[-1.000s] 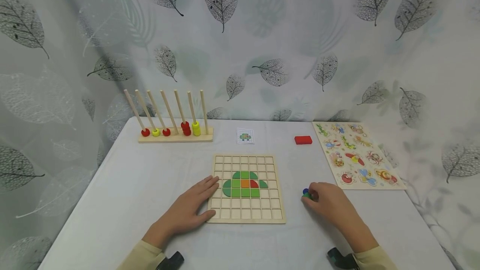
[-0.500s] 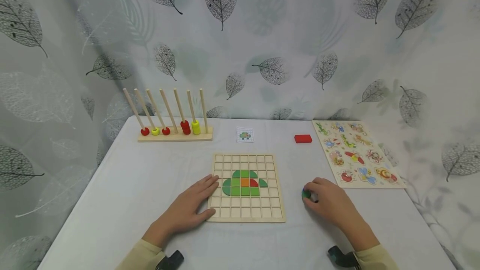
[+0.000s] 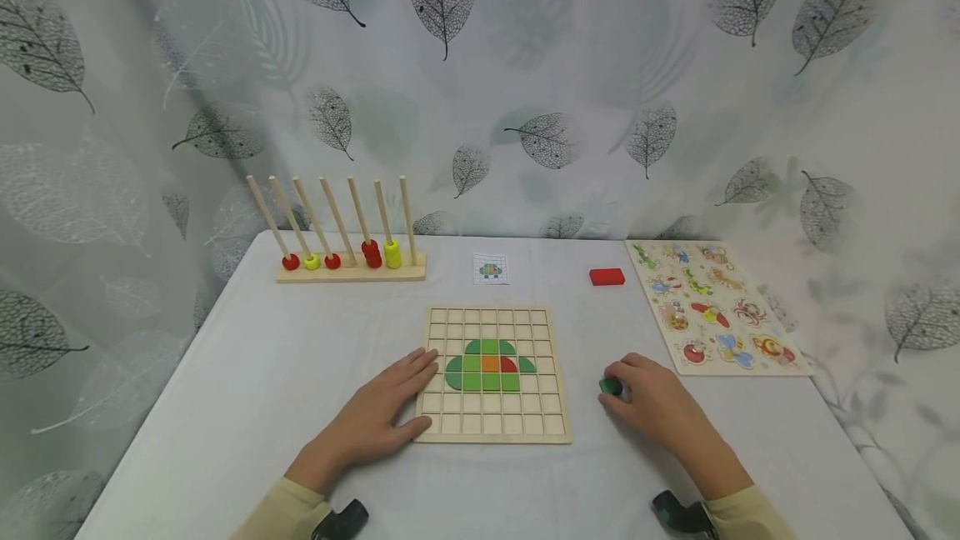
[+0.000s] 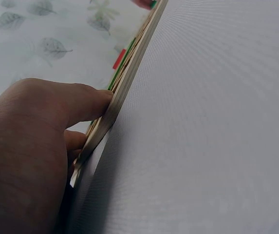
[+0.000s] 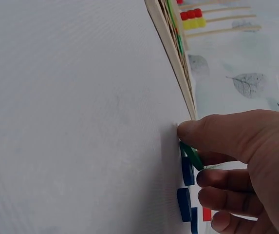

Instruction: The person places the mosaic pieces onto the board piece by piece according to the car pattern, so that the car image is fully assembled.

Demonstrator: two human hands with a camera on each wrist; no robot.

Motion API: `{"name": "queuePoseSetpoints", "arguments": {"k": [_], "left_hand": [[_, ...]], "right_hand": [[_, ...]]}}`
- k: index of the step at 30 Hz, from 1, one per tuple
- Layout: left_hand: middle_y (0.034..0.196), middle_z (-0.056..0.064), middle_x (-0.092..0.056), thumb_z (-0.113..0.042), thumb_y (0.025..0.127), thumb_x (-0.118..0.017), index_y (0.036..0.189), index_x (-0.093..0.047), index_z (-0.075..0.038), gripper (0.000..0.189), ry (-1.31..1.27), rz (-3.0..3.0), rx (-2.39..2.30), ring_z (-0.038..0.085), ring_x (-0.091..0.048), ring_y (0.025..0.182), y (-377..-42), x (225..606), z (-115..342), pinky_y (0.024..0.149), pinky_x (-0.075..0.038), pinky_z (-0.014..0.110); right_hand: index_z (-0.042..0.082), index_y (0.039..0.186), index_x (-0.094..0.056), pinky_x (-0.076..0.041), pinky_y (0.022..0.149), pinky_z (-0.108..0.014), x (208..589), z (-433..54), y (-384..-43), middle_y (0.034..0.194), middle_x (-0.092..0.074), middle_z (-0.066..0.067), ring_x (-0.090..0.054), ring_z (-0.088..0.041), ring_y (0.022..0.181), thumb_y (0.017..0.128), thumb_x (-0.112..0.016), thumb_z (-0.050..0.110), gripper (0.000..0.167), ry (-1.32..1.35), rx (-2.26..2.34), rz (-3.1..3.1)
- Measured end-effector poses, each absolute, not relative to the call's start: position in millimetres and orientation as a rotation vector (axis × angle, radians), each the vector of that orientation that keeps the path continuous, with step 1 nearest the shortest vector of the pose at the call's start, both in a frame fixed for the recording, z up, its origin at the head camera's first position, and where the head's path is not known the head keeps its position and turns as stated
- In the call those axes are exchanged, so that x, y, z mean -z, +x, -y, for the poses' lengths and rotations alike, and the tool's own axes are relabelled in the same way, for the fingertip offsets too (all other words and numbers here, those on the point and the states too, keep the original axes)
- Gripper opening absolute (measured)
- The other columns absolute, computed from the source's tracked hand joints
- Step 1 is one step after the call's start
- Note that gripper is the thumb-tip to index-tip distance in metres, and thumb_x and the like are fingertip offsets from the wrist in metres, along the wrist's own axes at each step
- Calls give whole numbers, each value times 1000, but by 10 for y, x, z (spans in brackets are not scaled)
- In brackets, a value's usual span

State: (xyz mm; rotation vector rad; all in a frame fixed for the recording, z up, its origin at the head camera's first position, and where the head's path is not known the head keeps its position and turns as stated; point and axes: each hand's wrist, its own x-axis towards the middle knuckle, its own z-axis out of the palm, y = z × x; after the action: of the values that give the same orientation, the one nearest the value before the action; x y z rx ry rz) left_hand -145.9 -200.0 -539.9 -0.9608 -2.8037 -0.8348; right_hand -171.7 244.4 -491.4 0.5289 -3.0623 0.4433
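Note:
On the white table lies a square wooden grid board (image 3: pixel 491 430). Green, orange and red tiles (image 3: pixel 491 366) form a shape in its middle cells. My left hand (image 3: pixel 371 415) rests at the board's left edge, fingers extended; the left wrist view shows the thumb (image 4: pixel 93 103) against its side. To the right of the board, my right hand (image 3: pixel 660 407) pinches a green tile (image 3: pixel 611 387) between thumb and forefinger, close to the table. In the right wrist view, several blue pieces (image 5: pixel 183 204) lie beside the green tile, under the hand; the head view hides most of them.
Behind the board lies a small pattern card (image 3: pixel 491 269). A peg stand (image 3: pixel 352 275) with red and yellow beads is at the back left. A red block (image 3: pixel 607 277) sits at the back right, near a picture puzzle board (image 3: pixel 705 311) along the right edge.
The right hand has shifted slightly, and the green tile between its fingers has turned and moved a little left. A blue piece seen by the fingertips earlier is now hidden. The left hand stays still.

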Motion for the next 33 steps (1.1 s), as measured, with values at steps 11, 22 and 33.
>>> {"name": "queuePoseSetpoints", "arguments": {"k": [11,22,33], "left_hand": [[175,1,-35,-42,100,-71,165,-47,-7,77,-956,2813,822,24,-28,162,-1464,5402,1998,125,-34,54],[176,0,-34,-43,101,-70,165,-47,-8,77,-953,2819,827,24,-27,162,-1470,5413,1999,125,-34,55],[175,0,-36,-43,100,-70,164,-48,-7,77,-962,2801,813,25,-30,162,-1469,5410,2001,124,-36,55]], "right_hand": [[10,108,-82,-63,83,-42,4970,-2483,-1726,104,-72,-2,-66,-18,89,83,-96,22,31,553,-454,2998],[16,103,-82,-64,79,-38,4923,-2392,-1727,100,-73,4,-67,-13,87,80,-99,22,29,727,-562,2763],[18,104,-82,-60,73,-27,4854,-2208,-1743,98,-71,10,-62,-8,83,83,-98,22,27,817,-628,2737]]}}
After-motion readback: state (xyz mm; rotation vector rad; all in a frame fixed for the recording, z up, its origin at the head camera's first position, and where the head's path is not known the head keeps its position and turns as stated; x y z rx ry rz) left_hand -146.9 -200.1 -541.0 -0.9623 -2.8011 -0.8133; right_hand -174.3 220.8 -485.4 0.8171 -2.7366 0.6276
